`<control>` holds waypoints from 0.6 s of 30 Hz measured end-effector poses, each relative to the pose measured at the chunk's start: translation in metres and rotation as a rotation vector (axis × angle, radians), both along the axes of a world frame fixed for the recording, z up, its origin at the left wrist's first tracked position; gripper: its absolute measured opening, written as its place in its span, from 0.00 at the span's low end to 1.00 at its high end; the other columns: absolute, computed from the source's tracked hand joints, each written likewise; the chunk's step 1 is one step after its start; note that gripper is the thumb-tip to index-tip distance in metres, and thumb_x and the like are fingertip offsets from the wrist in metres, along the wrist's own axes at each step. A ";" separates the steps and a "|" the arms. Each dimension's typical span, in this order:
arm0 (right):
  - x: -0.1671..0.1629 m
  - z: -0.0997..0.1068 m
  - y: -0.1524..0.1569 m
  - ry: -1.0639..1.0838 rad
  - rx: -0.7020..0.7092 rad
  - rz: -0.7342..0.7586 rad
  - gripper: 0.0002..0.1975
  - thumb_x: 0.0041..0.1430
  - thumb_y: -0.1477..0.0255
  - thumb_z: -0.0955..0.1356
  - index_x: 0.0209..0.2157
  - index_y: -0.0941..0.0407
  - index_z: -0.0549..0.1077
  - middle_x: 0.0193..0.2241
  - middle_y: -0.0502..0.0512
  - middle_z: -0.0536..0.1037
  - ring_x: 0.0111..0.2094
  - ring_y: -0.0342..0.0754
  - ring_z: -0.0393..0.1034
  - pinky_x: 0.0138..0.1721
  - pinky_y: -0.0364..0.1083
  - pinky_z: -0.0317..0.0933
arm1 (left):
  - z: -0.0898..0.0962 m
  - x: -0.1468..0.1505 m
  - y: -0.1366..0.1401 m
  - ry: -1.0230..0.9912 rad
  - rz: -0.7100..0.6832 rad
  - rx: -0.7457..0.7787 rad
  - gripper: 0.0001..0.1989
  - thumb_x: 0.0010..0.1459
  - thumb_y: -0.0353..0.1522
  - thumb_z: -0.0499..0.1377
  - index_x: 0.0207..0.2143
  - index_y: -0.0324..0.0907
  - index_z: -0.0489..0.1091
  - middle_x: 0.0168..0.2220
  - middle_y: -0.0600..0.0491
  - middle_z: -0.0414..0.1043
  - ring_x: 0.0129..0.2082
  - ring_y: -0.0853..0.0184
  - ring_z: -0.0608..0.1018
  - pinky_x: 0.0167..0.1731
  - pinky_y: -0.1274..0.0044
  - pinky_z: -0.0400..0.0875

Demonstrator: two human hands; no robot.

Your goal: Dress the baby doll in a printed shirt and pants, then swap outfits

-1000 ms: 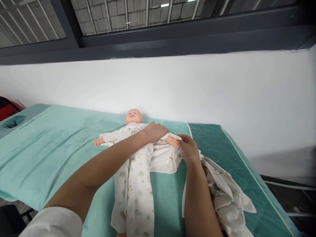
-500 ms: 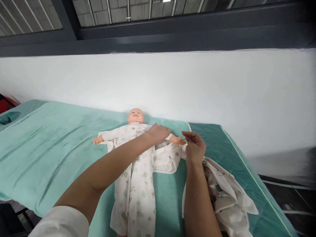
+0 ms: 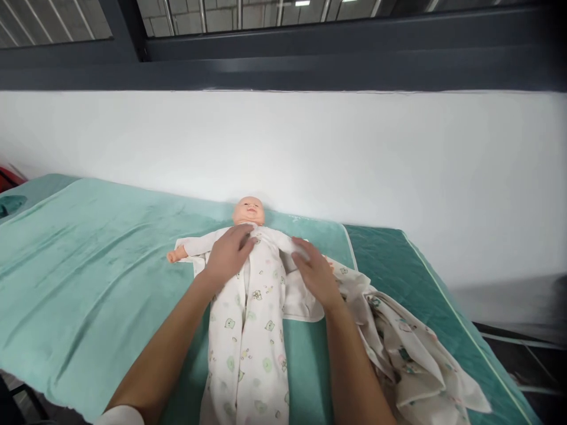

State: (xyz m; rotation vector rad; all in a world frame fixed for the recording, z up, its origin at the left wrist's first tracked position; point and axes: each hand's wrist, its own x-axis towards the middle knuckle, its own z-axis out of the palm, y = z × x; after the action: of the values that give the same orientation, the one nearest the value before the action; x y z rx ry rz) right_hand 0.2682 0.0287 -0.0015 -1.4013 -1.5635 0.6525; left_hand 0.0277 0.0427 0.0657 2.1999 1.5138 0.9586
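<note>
white-clad doll (image 3: 256, 307) | chest (image 3: 262, 243) under left hand (image 3: 228, 254) | arm (image 3: 280, 238) partly behind right hand (image 3: 316, 274)

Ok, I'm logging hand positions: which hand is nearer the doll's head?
Left: left hand at the doll's chest, just below its head; right hand farther off, by a sleeve.

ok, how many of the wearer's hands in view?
2: left hand over the chest of the doll, right hand by its sleeve at picture right. Neither is hidden.
</note>
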 end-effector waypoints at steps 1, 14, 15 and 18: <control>-0.007 0.000 0.000 -0.035 0.025 0.023 0.22 0.64 0.59 0.65 0.57 0.50 0.70 0.60 0.58 0.72 0.62 0.59 0.64 0.63 0.63 0.56 | -0.006 -0.008 0.001 -0.109 0.026 -0.024 0.14 0.68 0.37 0.53 0.53 0.47 0.69 0.55 0.50 0.74 0.55 0.60 0.75 0.54 0.67 0.69; -0.048 0.006 -0.013 -0.163 0.026 0.231 0.24 0.71 0.58 0.58 0.65 0.47 0.58 0.71 0.55 0.54 0.73 0.51 0.40 0.71 0.64 0.26 | -0.029 -0.020 0.006 -0.310 -0.006 -0.103 0.15 0.61 0.39 0.61 0.49 0.46 0.67 0.62 0.47 0.65 0.63 0.59 0.68 0.63 0.63 0.61; -0.048 0.006 -0.013 -0.157 0.018 0.241 0.24 0.71 0.58 0.58 0.65 0.46 0.57 0.71 0.55 0.53 0.73 0.51 0.39 0.71 0.63 0.25 | -0.029 -0.020 0.005 -0.299 -0.011 -0.091 0.15 0.61 0.39 0.62 0.48 0.46 0.66 0.62 0.47 0.65 0.62 0.58 0.68 0.63 0.62 0.61; -0.050 0.008 -0.015 -0.143 0.012 0.271 0.26 0.70 0.58 0.60 0.66 0.46 0.55 0.72 0.54 0.51 0.73 0.51 0.38 0.71 0.63 0.24 | -0.031 -0.019 0.002 -0.263 -0.030 -0.034 0.14 0.60 0.39 0.63 0.45 0.46 0.65 0.61 0.47 0.66 0.62 0.58 0.68 0.62 0.61 0.62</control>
State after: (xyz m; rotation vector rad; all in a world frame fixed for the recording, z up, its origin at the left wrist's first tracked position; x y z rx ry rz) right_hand 0.2182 0.0133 0.0065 -1.2605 -1.8887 0.7144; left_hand 0.0086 0.0450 0.0351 1.9759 1.3620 1.1520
